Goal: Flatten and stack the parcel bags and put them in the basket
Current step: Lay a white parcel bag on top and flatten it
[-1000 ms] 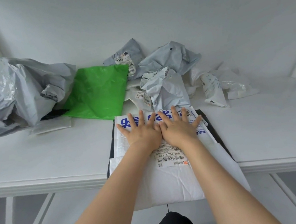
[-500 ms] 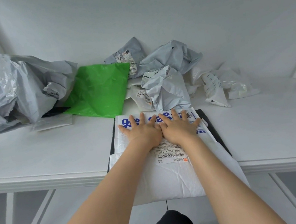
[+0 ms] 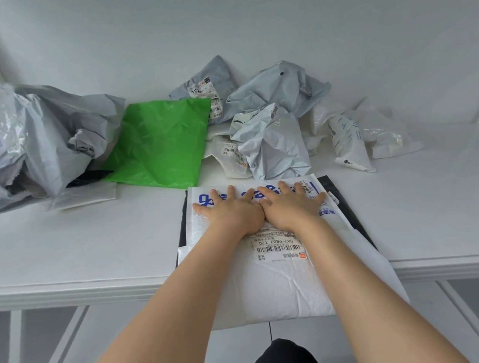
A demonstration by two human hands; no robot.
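Note:
A white parcel bag [image 3: 279, 284] with blue print and a barcode label lies flat at the table's front edge, overhanging it, on top of a black bag [image 3: 342, 196]. My left hand [image 3: 231, 214] and my right hand [image 3: 289, 205] press side by side on its far part, fingers spread and straight. Behind them lie a flat green bag [image 3: 160, 143], a big crumpled grey bag [image 3: 24, 140] and several crumpled grey and white bags [image 3: 269, 142]. No basket is in view.
The white table [image 3: 70, 249] has a wall right behind it and metal frame bars at the left and right. Clear plastic bags [image 3: 380, 130] lie at the right of the pile. A dark-clothed knee shows under the table edge.
Both hands have slid slightly farther away along the white bag, still pressed flat side by side. The bags behind have not moved.

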